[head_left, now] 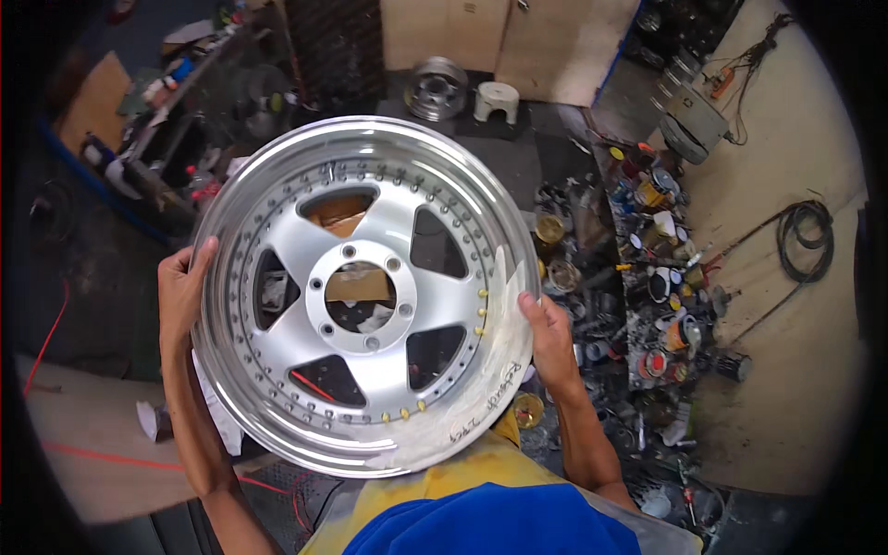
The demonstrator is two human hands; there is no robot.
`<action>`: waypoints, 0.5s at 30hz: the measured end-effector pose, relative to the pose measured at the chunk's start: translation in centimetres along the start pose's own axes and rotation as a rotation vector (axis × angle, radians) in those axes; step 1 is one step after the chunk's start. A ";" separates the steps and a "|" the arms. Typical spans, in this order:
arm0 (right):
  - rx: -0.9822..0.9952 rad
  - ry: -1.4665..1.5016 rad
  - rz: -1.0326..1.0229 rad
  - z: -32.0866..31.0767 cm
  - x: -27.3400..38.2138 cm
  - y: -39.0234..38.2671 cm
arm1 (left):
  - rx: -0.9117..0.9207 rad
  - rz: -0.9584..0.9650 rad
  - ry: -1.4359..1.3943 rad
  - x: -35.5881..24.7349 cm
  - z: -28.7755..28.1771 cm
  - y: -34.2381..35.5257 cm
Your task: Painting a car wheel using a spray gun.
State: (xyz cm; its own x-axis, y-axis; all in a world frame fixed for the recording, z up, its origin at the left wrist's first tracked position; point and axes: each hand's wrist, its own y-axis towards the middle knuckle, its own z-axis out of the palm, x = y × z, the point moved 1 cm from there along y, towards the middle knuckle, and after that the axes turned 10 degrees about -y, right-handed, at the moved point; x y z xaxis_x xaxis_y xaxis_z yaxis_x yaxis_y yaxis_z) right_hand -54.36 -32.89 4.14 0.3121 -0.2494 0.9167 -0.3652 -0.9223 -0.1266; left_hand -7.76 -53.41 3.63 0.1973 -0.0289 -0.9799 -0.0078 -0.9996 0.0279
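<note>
A silver five-spoke alloy wheel rim [407, 289] is held up in front of me, its face toward me. Small bolts ring its polished lip, and a few along the right and lower parts look yellow. A dull whitish patch with handwriting covers the lip at the lower right. My left hand [183, 289] grips the outer edge on the left, thumb on the front. On the right side my right hand [552, 340] clasps the edge the same way. The fingers behind the rim are partly hidden on both hands.
Cans and jars [652, 363] crowd a ledge and the floor to the right. Another wheel rim [437, 90] and a white stool [498, 102] stand at the far side. A coiled black cable [803, 242] hangs on the right wall. A cluttered workbench [176, 116] stands far left.
</note>
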 end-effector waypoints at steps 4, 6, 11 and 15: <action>-0.176 0.028 -0.030 -2.0 0.7 7.9 | 0.050 0.048 -0.105 0.0 8.1 10.4; -0.240 0.021 -0.032 -2.8 1.2 9.7 | 0.111 0.032 -0.096 1.0 10.7 14.0; -0.357 0.077 0.067 -6.9 -1.4 19.8 | 0.275 -0.031 -0.076 1.8 22.7 26.4; -0.489 -0.021 0.184 -10.0 -2.2 28.1 | 0.381 -0.011 0.025 4.0 32.8 37.4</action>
State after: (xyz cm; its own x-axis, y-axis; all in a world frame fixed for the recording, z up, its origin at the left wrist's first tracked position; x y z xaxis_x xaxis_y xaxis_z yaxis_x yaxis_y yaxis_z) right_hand -74.09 -55.28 2.36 0.2198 -0.4052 0.8874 -0.7810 -0.6182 -0.0889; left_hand -39.41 -90.85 -5.71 0.2230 -0.0227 -0.9746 -0.3685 -0.9275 -0.0628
